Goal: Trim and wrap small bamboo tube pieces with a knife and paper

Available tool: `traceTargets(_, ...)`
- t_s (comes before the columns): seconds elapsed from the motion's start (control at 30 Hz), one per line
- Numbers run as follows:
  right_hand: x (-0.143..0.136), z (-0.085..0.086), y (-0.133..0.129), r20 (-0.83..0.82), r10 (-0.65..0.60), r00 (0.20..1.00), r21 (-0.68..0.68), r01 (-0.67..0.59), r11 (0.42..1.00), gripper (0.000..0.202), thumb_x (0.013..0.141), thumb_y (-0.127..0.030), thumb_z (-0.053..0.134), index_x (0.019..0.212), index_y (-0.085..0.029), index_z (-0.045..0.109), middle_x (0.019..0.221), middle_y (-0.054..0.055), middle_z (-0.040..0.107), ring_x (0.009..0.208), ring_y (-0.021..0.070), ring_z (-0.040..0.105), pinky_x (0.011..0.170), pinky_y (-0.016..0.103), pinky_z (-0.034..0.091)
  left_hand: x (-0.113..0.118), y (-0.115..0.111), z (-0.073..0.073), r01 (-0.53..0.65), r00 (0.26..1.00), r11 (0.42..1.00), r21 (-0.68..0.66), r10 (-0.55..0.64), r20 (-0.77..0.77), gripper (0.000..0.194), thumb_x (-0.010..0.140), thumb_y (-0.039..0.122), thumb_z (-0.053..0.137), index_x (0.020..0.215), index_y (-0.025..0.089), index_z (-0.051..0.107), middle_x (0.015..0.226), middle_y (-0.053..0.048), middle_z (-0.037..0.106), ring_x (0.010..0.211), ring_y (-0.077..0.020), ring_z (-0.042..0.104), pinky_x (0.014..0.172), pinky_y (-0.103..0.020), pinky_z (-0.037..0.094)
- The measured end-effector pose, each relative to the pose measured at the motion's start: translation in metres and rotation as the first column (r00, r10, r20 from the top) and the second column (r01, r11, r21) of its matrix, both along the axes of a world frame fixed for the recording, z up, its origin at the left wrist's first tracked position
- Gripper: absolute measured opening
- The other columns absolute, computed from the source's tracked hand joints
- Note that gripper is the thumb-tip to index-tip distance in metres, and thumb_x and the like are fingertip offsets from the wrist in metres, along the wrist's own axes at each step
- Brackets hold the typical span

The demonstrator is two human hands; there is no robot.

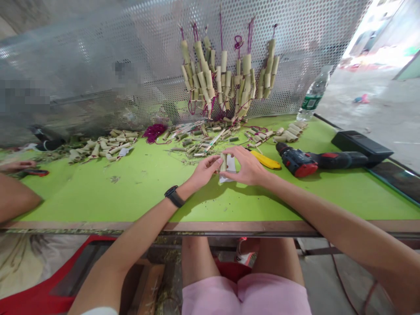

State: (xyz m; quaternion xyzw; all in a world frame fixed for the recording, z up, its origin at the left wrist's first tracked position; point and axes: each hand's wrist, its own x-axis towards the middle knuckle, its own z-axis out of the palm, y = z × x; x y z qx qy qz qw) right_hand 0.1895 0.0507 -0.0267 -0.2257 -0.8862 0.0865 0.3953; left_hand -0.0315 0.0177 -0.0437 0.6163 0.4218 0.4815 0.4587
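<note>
Between my two hands a short bamboo piece [223,162] stands upright over the green table. My left hand [207,170] pinches its left side with thumb and fingers. My right hand [246,166] curves round from the other side, its fingertips at the top and its thumb low on the piece. A small white paper [230,169] lies just behind and below it, partly covered by the right hand. Close to the right hand is a yellow utility knife [266,160]. A cordless drill [300,162] lies farther right.
Bundles of strung bamboo [226,78] hang on the perforated metal panel [147,57]. Loose bamboo pieces [101,146], purple cord [154,132] and a water bottle [311,98] are at the back. Another person's hand [18,166] is at far left.
</note>
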Motion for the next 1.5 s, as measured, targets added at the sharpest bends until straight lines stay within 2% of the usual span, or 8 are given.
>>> traceTargets(0.17, 0.001, 0.000, 0.001, -0.013, -0.021, 1.000, -0.083, 0.020, 0.996, 0.064, 0.093, -0.064, 0.078, 0.141, -0.024, 0.062, 0.130, 0.017, 0.074, 0.119, 0.0377, 0.070, 0.104, 0.057, 0.056, 0.000, 0.001, -0.001, -0.010, 1.000, 0.999, -0.054, 0.012, 0.029, 0.052, 0.091, 0.065, 0.084, 0.117, 0.020, 0.082, 0.107, -0.008, 0.080, 0.085, -0.0176, 0.068, 0.076, -0.031, 0.057)
traceTargets(0.37, 0.001, -0.001, 0.001, 0.038, -0.031, 0.999, -0.006, 0.031, 0.999, 0.057, 0.092, -0.056, 0.082, 0.135, -0.023, 0.065, 0.131, 0.017, 0.076, 0.122, 0.0389, 0.069, 0.101, 0.056, 0.056, 0.003, 0.000, -0.001, -0.048, 0.996, 0.994, -0.095, 0.054, 0.067, 0.056, 0.084, 0.075, 0.086, 0.097, 0.020, 0.080, 0.088, -0.004, 0.074, 0.073, -0.0144, 0.065, 0.066, -0.027, 0.054)
traceTargets(0.53, 0.000, 0.000, -0.001, 0.049, -0.016, 0.999, -0.006, 0.016, 1.000, 0.056, 0.093, -0.054, 0.081, 0.136, -0.022, 0.067, 0.132, 0.017, 0.077, 0.122, 0.0388, 0.071, 0.104, 0.057, 0.056, 0.005, -0.003, 0.004, 0.021, 0.994, 0.991, -0.129, -0.007, 0.112, 0.061, 0.067, 0.072, 0.098, 0.095, 0.020, 0.082, 0.088, -0.003, 0.076, 0.071, -0.0130, 0.064, 0.066, -0.027, 0.054)
traceTargets(0.7, 0.000, 0.000, -0.002, 0.005, 0.004, 1.000, -0.089, -0.003, 0.996, 0.067, 0.091, -0.063, 0.082, 0.144, -0.024, 0.065, 0.135, 0.015, 0.077, 0.124, 0.0373, 0.072, 0.108, 0.057, 0.055, 0.006, -0.003, 0.002, 0.134, 0.976, 0.976, -0.169, -0.100, 0.195, 0.057, 0.076, 0.071, 0.094, 0.101, 0.020, 0.083, 0.101, -0.010, 0.082, 0.087, -0.0218, 0.075, 0.079, -0.035, 0.060)
traceTargets(0.87, 0.003, 0.001, 0.005, 0.054, -0.004, 0.999, -0.047, 0.006, 0.999, 0.056, 0.091, -0.065, 0.082, 0.127, -0.023, 0.074, 0.122, 0.014, 0.081, 0.117, 0.0373, 0.073, 0.102, 0.055, 0.056, 0.004, -0.006, 0.001, -0.017, 0.978, 0.996, 0.093, 0.036, -0.206, 0.041, 0.104, 0.057, 0.065, 0.115, 0.020, 0.080, 0.108, -0.012, 0.081, 0.091, -0.0249, 0.073, 0.081, -0.040, 0.060)
traceTargets(1.03, 0.005, -0.002, 0.013, 0.243, -0.124, 0.962, -0.099, 0.152, 0.983, 0.052, 0.091, -0.066, 0.081, 0.119, -0.023, 0.075, 0.111, 0.013, 0.082, 0.100, 0.0352, 0.074, 0.089, 0.050, 0.056, -0.004, -0.010, 0.007, 0.070, 0.763, 0.900, 0.431, 0.230, -0.604, 0.045, 0.099, 0.030, 0.063, 0.142, 0.019, 0.069, 0.144, -0.018, 0.073, 0.136, -0.0368, 0.064, 0.118, -0.059, 0.048)
traceTargets(1.23, 0.009, -0.004, 0.017, 0.357, -0.034, 0.933, -0.162, 0.098, 0.982, 0.036, 0.093, -0.057, 0.079, 0.110, -0.026, 0.077, 0.109, 0.011, 0.082, 0.098, 0.0331, 0.074, 0.084, 0.045, 0.055, -0.016, -0.007, 0.007, 0.220, 0.577, 0.923, 0.316, 0.138, -0.805, 0.048, 0.100, 0.029, 0.058, 0.146, 0.023, 0.069, 0.165, -0.017, 0.060, 0.157, -0.0413, 0.048, 0.131, -0.070, 0.026)
traceTargets(1.5, 0.014, -0.007, 0.026, 0.347, -0.003, 0.938, -0.129, 0.051, 0.990, 0.036, 0.096, -0.060, 0.074, 0.114, -0.029, 0.082, 0.119, 0.008, 0.084, 0.112, 0.0348, 0.074, 0.095, 0.049, 0.056, -0.022, -0.002, 0.005, 0.211, 0.595, 0.959, 0.189, 0.027, -0.803, 0.075, 0.097, 0.077, 0.066, 0.150, 0.024, 0.069, 0.167, -0.020, 0.058, 0.158, -0.0438, 0.046, 0.133, -0.065, 0.022)
